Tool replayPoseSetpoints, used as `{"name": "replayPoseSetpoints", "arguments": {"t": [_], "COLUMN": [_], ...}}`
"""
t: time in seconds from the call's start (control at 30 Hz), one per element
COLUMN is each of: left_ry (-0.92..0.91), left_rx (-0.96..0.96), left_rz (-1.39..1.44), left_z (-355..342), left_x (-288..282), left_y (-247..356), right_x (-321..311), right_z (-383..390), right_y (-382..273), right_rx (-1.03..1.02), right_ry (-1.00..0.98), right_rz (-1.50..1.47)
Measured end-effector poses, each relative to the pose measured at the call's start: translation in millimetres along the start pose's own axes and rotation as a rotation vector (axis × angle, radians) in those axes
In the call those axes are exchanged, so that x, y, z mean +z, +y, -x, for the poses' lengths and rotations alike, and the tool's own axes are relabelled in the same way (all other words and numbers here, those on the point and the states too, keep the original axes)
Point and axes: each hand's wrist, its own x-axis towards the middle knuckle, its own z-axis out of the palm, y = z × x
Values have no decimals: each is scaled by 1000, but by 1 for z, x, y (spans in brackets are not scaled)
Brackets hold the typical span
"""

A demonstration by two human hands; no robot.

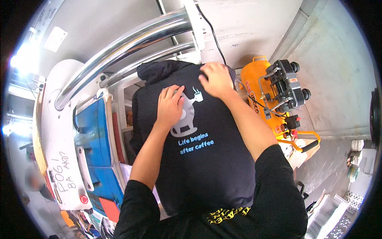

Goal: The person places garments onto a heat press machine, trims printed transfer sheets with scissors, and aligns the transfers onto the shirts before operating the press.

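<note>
- Across the middle of your view, the black garment (227, 171) lies spread with its print facing up, its near end reaching close to your body; whatever bears it underneath is mostly hidden.
- Your left hand (170, 105) rests palm down on the grey printed figure (190, 113), fingers extended and close together, with nothing gripped that shows. If that palm pushes sideways rather than straight down, the cloth could ruck up beneath it, and the print, if it is fresh, might smear or crack.
- Your right hand (219, 81) lies at the far right edge, beyond the printed cup (198, 96), fingers bent. You may be pinching cloth there or merely smoothing it; the view does not tell which. A tug from this side alone would likely skew the garment and tilt the blue lettering (197, 145).
- At the far left corner, the bunched cloth (157, 71) sits in a loose heap near the chrome bars (159, 28). It could snag there, or leave a fold, should you pull the garment toward yourself without freeing it.
- Past your right hand, the black cable (215, 36) runs down toward the orange compressor (252, 77). A wide sweep on that side could catch it, since both are so near.
</note>
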Motion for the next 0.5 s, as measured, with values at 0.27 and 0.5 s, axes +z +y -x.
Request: {"name": "replayPoseSetpoints", "arguments": {"t": [0.27,0.5], "left_ry": [-295,-147], "left_rx": [-474,-635], "left_rz": [-185,-246], "left_z": [16,192], "left_x": [-26,-69], "left_y": [-28,64], "right_x": [-31,-56], "right_z": [63,245], "right_y": [-48,-52], "right_rx": [344,650], "right_ry": [-226,-156], "right_rz": [180,-305]}}
